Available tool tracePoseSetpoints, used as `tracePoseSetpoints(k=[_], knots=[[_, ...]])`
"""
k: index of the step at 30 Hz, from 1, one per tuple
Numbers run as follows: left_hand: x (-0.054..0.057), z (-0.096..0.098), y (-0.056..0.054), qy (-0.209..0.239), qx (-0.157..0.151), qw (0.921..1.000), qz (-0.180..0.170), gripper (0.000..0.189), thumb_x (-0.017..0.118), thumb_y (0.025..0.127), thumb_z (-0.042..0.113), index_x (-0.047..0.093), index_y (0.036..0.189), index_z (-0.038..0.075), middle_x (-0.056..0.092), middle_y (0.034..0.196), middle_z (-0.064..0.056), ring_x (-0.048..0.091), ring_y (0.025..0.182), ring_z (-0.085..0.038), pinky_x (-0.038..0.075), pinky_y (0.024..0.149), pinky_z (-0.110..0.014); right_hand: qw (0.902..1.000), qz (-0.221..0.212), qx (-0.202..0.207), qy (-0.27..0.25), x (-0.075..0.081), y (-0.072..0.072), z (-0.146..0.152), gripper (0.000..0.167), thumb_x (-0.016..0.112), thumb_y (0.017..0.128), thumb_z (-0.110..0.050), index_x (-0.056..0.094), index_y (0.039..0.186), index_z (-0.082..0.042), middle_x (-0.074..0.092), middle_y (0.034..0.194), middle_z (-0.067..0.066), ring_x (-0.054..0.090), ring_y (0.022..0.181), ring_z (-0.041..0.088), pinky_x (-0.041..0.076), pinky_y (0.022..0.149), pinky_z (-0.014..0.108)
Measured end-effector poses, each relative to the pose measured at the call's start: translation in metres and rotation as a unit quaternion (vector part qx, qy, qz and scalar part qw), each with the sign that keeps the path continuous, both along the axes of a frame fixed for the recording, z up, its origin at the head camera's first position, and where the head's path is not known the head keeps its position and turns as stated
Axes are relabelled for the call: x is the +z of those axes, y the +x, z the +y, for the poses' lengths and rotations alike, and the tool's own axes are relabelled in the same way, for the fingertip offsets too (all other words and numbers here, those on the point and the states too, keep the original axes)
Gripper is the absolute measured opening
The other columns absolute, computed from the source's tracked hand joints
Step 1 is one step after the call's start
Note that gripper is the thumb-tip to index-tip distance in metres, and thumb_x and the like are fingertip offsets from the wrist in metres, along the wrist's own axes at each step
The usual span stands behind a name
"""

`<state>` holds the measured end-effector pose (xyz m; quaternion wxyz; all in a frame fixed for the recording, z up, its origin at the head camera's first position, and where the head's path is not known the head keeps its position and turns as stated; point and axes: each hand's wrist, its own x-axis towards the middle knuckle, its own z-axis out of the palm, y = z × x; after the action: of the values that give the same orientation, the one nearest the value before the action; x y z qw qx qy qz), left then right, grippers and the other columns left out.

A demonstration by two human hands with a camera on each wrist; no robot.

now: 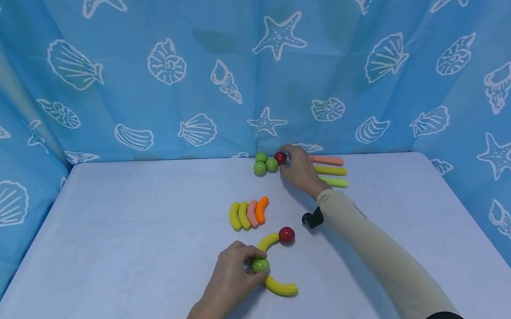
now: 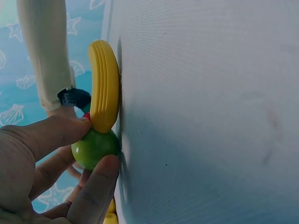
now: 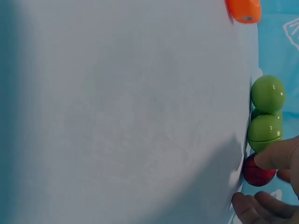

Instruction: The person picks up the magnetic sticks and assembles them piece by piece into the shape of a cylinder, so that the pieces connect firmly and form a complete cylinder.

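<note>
In the head view my left hand (image 1: 233,273) pinches a green ball (image 1: 261,266) between thumb and fingers, low over the table. One yellow curved stick (image 1: 281,287) meets this ball on its near side. On its far side is another yellow curved stick (image 1: 268,242), ending at a red ball (image 1: 286,235). The left wrist view shows the green ball (image 2: 96,149) against a grooved yellow stick (image 2: 104,86). At the table's back edge my right hand (image 1: 301,172) has thumb and finger about a second red ball (image 3: 258,171), beside several green balls (image 1: 260,167).
Several curved sticks (image 1: 253,214) in yellow, pink and orange lie side by side mid-table. Straight sticks (image 1: 331,171) in salmon, yellow and light green lie right of my right hand. A blue shell-print curtain (image 1: 229,47) hangs behind the white table (image 1: 100,249).
</note>
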<state>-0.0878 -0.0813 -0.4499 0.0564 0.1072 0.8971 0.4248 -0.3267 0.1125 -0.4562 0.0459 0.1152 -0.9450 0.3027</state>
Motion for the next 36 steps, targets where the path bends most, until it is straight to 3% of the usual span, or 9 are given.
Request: tracePoseSetpoints(k=[4, 7, 21, 36], knots=[[0.000, 0.000, 0.000, 0.001, 0.001, 1.0000, -0.003, 0.028, 0.085, 0.077, 0.011, 0.077, 0.104, 0.009, 0.059, 0.091, 0.006, 0.057, 0.084, -0.011, 0.053, 0.076, -0.027, 0.9995, -0.006, 0.027, 0.013, 0.003, -0.004, 0.002, 0.054, 0.068, 0.087, 0.002, 0.056, 0.139, -0.004, 0.053, 0.140, 0.015, 0.046, 0.132, 0.031, 0.038, 0.110, 0.044], [0.001, 0.000, 0.000, 0.001, 0.002, 1.0000, -0.003, 0.028, 0.085, 0.077, 0.011, 0.077, 0.104, 0.009, 0.059, 0.091, 0.006, 0.057, 0.084, -0.011, 0.053, 0.076, -0.026, 0.9990, -0.017, 0.034, 0.022, 0.005, -0.008, 0.001, 0.053, 0.069, 0.087, 0.002, 0.057, 0.138, -0.005, 0.054, 0.139, 0.015, 0.048, 0.128, 0.030, 0.041, 0.109, 0.043], [0.001, 0.000, 0.001, 0.002, 0.006, 1.0000, -0.005, 0.028, 0.085, 0.077, 0.011, 0.077, 0.104, 0.009, 0.060, 0.092, 0.006, 0.057, 0.085, -0.012, 0.052, 0.076, -0.027, 0.9999, -0.007, -0.007, 0.005, 0.000, -0.011, -0.001, 0.037, 0.073, 0.088, 0.000, 0.067, 0.125, -0.004, 0.064, 0.121, 0.012, 0.055, 0.107, 0.026, 0.051, 0.097, 0.039], [0.001, 0.003, 0.002, -0.003, 0.005, 0.9999, 0.015, 0.028, 0.085, 0.077, 0.011, 0.077, 0.103, 0.009, 0.060, 0.090, 0.005, 0.057, 0.083, -0.011, 0.053, 0.074, -0.026, 0.9998, 0.007, 0.011, -0.014, 0.004, 0.014, 0.021, 0.033, 0.076, 0.087, -0.003, 0.069, 0.119, -0.003, 0.065, 0.113, 0.011, 0.056, 0.103, 0.027, 0.054, 0.090, 0.039]])
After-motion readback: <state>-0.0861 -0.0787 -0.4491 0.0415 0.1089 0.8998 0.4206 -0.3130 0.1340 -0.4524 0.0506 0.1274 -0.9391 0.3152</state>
